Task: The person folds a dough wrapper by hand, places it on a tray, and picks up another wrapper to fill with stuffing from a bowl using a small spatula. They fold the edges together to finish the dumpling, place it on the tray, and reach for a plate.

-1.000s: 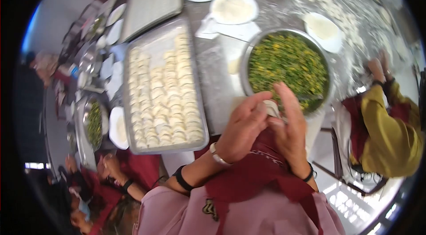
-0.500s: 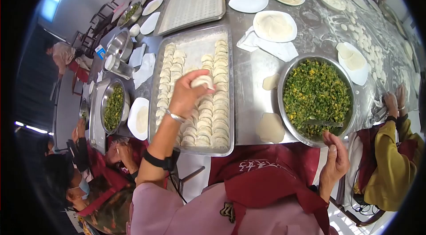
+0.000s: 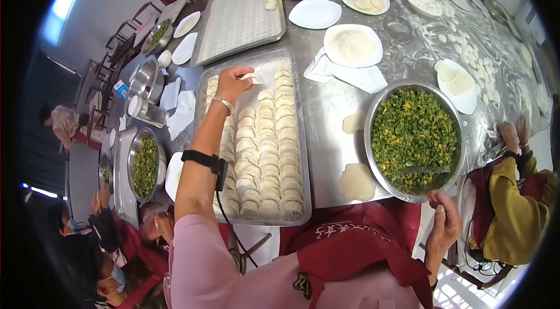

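Note:
My left hand pinches a dumpling over the upper part of a metal tray. Beneath my left forearm and to its right, several rows of finished dumplings line the tray; the arm hides part of the left rows. My right hand hovers by the front rim of a large steel bowl, fingers loosely bent and apart from the thumb, holding nothing visible. The bowl contains chopped green and yellow filling, with a flat metal spreader lying in it.
Two dough wrappers lie between tray and bowl. Beyond are a plate of wrappers, a white cloth, a second tray and floury dough pieces. Co-workers sit on both sides; one's hands are at the right.
My left hand has moved with the dumpling away from me, toward the tray's far end. My right hand stays near the bowl's front rim. The view has shifted slightly.

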{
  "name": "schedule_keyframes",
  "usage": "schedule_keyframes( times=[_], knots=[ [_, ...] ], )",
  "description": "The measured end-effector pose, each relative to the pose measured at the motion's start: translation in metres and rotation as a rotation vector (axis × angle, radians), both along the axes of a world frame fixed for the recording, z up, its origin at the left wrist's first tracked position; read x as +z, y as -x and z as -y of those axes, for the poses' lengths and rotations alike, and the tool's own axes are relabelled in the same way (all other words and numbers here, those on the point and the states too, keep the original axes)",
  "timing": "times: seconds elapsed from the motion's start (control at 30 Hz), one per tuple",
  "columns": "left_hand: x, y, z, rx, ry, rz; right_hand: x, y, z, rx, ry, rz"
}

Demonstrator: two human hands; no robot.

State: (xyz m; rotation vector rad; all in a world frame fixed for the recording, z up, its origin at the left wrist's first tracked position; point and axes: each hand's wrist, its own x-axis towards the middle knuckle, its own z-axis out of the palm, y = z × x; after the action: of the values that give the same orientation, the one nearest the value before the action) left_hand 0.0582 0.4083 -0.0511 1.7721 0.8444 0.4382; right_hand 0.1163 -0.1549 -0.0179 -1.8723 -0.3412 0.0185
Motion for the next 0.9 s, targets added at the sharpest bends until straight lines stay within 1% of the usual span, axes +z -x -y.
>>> schedule_keyframes(
  times=[0.13, 0.17, 0.27, 0.37, 0.47, 0.57, 0.67, 0.77, 0.9],
  knots=[
    [-0.03, -0.024, -0.015, 0.04, 0.007, 0.017, 0.0, 0.003, -0.004, -0.009, 0.014, -0.023],
    [-0.04, -0.037, -0.021, 0.091, -0.036, 0.017, -0.002, 0.003, -0.006, -0.021, 0.01, -0.025],
    [-0.04, -0.059, -0.017, 0.157, -0.087, -0.005, -0.005, 0.004, -0.006, -0.038, 0.014, -0.04],
    [-0.041, -0.077, -0.015, 0.157, -0.092, 0.023, -0.002, 0.005, -0.008, -0.054, 0.048, -0.064],
    [-0.064, -0.096, -0.025, 0.123, -0.099, 0.056, -0.002, 0.004, -0.009, -0.075, 0.08, -0.07],
    [-0.067, -0.108, -0.018, 0.112, -0.159, 0.008, -0.001, 0.004, -0.011, -0.099, 0.077, -0.082],
    [-0.081, -0.116, -0.021, 0.114, -0.26, -0.073, 0.0, 0.002, -0.012, -0.113, 0.1, -0.088],
    [-0.096, -0.118, -0.027, 0.129, -0.294, -0.106, -0.001, 0.0, -0.012, -0.109, 0.136, -0.088],
    [-0.09, -0.114, -0.021, 0.085, -0.437, -0.119, 0.001, 0.001, -0.017, -0.106, 0.174, -0.097]
  ],
)
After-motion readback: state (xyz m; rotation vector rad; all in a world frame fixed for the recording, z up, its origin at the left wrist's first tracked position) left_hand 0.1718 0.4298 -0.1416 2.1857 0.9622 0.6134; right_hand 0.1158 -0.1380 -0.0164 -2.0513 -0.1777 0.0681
